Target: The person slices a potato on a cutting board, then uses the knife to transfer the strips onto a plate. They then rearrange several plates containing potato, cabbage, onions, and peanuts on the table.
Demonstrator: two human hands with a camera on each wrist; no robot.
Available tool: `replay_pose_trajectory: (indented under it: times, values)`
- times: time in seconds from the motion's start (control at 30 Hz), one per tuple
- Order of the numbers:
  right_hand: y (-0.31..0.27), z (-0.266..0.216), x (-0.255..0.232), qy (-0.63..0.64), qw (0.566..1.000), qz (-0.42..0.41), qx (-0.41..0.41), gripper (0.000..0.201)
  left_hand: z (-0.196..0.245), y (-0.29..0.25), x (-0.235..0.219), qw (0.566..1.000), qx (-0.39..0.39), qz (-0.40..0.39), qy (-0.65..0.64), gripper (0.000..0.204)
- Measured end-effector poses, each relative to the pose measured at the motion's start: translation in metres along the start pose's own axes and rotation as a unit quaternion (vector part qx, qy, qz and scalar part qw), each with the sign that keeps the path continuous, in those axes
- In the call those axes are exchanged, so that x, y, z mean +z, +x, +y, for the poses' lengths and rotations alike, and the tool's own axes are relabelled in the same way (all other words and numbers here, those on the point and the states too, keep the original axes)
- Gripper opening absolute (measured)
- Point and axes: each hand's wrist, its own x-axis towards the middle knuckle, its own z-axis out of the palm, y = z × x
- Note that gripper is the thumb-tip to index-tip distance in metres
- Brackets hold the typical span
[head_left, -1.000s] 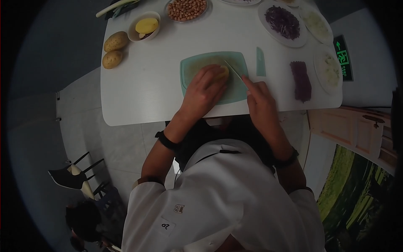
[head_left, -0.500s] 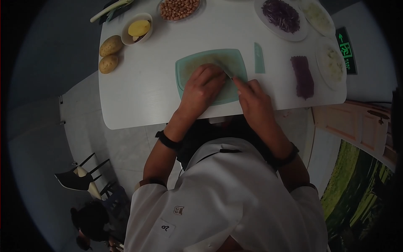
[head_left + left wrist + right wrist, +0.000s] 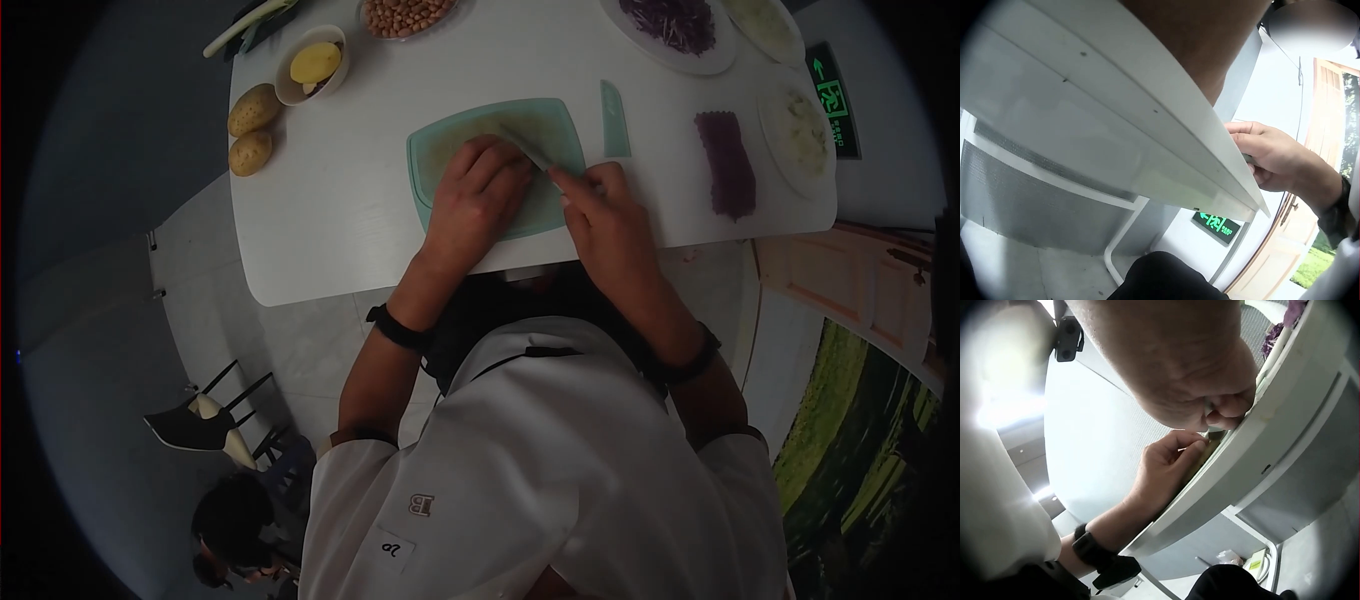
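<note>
On the green cutting board [image 3: 556, 122], my left hand [image 3: 476, 198] bends its fingers over a yellow piece of peeled potato. The hand covers that piece in the head view; a strip of the potato [image 3: 1196, 465] shows under the fingers in the right wrist view. My right hand [image 3: 606, 218] grips a knife [image 3: 527, 150] by its handle, index finger along the blade's near end. The blade slants up and left, right beside the left fingertips. Just right of the board lies a pale green blade-shaped cover [image 3: 614, 122].
Two unpeeled potatoes [image 3: 253, 110] and a white bowl [image 3: 284, 92] with a peeled potato stand at the left. Peanuts [image 3: 405, 14] fill a dish at the back. At the right are a purple slab [image 3: 727, 165] and plates, one with shredded purple cabbage [image 3: 668, 24].
The knife has come in from the right, closer against the left fingers. The yellow potato that showed beside them is now hidden. The head view has shifted slightly, so the table sits higher.
</note>
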Motion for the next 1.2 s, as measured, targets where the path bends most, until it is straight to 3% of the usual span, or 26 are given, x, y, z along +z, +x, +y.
replay_pose_trajectory:
  times: [0.37,0.57,1.2]
  values:
    - [0.0019,-0.0002,0.0022,-0.002,0.999,0.041,-0.015,0.034,0.001,0.0026,-0.0009,1.0,-0.012,-0.014,0.01,0.025]
    - [0.0002,-0.0031,0.0051,0.023,0.999,0.011,0.03,0.035,0.0003,0.002,-0.0001,1.0,-0.018,-0.015,-0.005,0.025]
    - [0.0016,-0.0035,0.006,0.029,0.999,0.016,0.036,0.035,-0.0007,0.0011,0.0005,0.999,-0.031,-0.031,-0.019,0.02]
